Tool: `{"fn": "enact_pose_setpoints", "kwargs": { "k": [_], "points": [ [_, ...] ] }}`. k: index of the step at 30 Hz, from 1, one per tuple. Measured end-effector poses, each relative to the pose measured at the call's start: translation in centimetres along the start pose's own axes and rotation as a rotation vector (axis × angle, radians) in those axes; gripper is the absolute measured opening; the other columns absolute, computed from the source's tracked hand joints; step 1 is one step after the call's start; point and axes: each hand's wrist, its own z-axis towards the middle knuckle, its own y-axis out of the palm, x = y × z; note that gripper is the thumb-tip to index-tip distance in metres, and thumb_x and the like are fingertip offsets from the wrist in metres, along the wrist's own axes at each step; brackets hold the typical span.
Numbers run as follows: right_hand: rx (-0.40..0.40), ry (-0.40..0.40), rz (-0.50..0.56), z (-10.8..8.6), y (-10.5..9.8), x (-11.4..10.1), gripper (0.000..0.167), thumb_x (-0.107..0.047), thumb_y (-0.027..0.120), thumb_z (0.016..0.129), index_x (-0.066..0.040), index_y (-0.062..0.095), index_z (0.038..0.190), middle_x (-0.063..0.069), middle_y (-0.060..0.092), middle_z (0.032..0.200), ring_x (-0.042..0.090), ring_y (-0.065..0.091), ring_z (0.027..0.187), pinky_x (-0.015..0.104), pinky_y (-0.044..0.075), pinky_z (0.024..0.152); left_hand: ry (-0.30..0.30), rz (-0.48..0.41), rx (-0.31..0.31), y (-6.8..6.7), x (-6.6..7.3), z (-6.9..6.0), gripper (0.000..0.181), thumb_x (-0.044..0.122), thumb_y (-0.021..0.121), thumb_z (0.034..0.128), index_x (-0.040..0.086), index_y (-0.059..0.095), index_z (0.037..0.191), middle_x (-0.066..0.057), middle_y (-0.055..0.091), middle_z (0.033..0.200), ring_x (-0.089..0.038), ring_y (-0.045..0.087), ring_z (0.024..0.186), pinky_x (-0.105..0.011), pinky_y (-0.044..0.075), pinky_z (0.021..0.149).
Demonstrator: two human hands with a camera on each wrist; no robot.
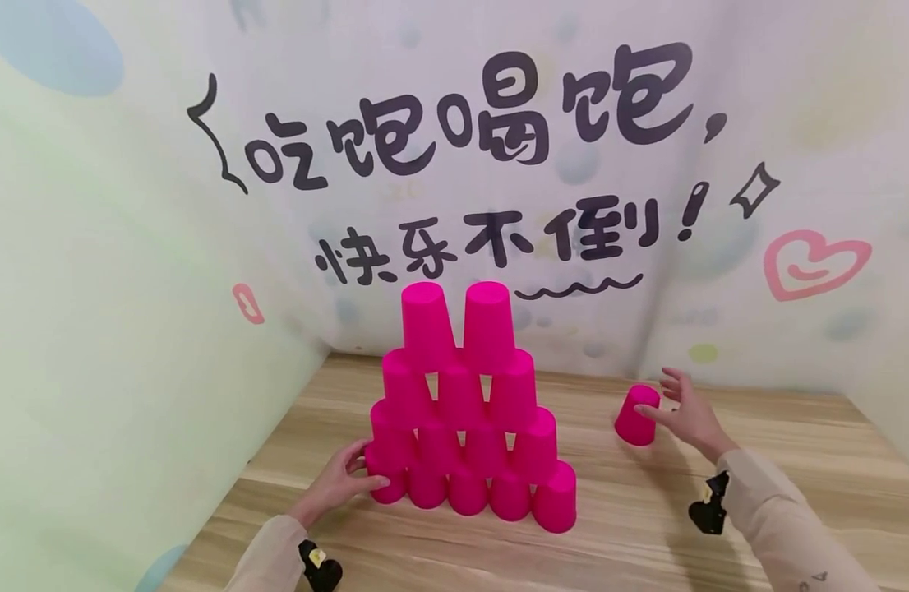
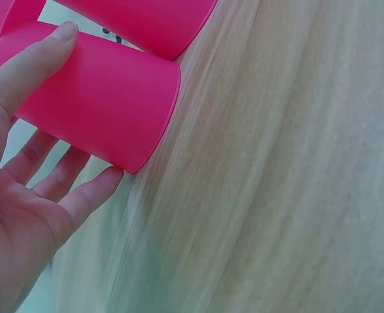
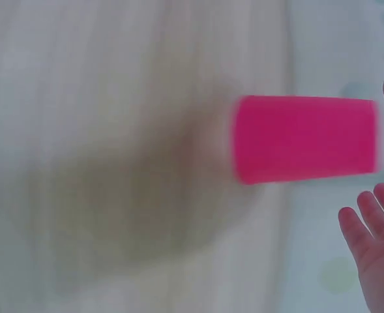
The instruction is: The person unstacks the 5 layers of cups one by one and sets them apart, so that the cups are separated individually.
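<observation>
A pyramid of upside-down pink cups rises from the table in the head view, with two cups in its top row (image 1: 488,329). At the bottom row's left end, my left hand (image 1: 343,481) holds the corner cup (image 1: 386,487). In the left wrist view the thumb (image 2: 45,62) lies across that pink cup (image 2: 107,98), and the other fingers lie along its opposite side, partly hidden. A single pink cup (image 1: 636,418) stands upside down to the right of the pyramid. My right hand (image 1: 691,415) is beside it, fingers spread; the right wrist view shows a gap between fingers and cup (image 3: 306,139).
The wood-grain table (image 1: 277,510) meets a printed cloth backdrop (image 1: 558,337) behind the pyramid. Another pale cloth wall (image 1: 129,329) borders the left side. Black wrist devices (image 1: 709,506) hang below the sleeves.
</observation>
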Motion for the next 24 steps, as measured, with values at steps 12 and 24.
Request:
{"fn": "enact_pose_setpoints", "kwargs": {
  "k": [12, 24],
  "points": [
    [-0.03, -0.148, -0.029, 2.3, -4.8, -9.8, 0.076, -0.025, 0.067, 0.079, 0.002, 0.021, 0.134, 0.03, 0.034, 0.13, 0.044, 0.036, 0.116, 0.056, 0.034, 0.089, 0.021, 0.001, -0.011, 0.0, 0.2, -0.1, 0.054, 0.009, 0.069, 0.0761, -0.005, 0.043, 0.121, -0.017, 0.051, 0.112, -0.03, 0.053, 0.1, -0.027, 0.047, 0.08],
    [-0.235, -0.365, 0.041, 2.7, -2.7, -20.7, 0.066, -0.017, 0.066, 0.08, -0.004, 0.029, 0.133, 0.017, 0.042, 0.128, 0.031, 0.042, 0.115, 0.046, 0.037, 0.093, -0.019, 0.0, -0.005, 0.0, 0.1, 0.0, 0.054, 0.012, 0.07, 0.0756, -0.003, 0.044, 0.121, -0.017, 0.051, 0.113, -0.031, 0.052, 0.102, -0.03, 0.047, 0.081]
  ]
}}
